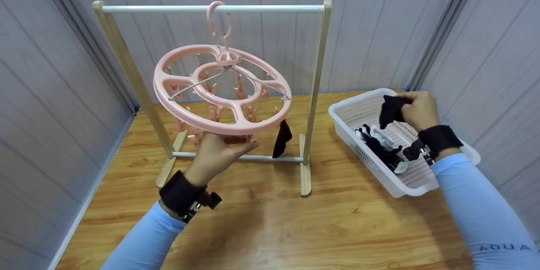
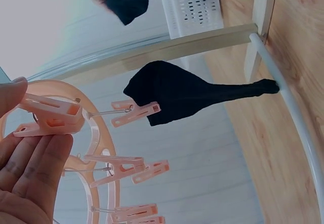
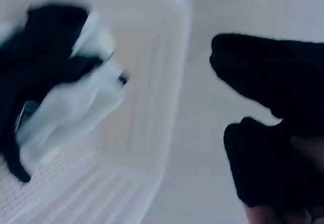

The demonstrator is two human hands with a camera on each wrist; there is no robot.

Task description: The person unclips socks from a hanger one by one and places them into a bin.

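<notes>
Wooden table [image 1: 261, 219], grey panel walls. Rack [image 1: 316, 93] centre; basket [image 1: 350, 109] at 3 o'clock. Left hand [image 1: 217, 154] pinches peg [image 2: 50, 115]; right hand [image 1: 419, 109] grasps black sock [image 1: 390, 109].

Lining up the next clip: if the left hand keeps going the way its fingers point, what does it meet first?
Probably the hanging black sock: the left hand, pinching a pink clip, points right toward it, though depth is unclear.

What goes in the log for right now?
left hand: holds pink clip | right hand: grips black sock over basket
</notes>
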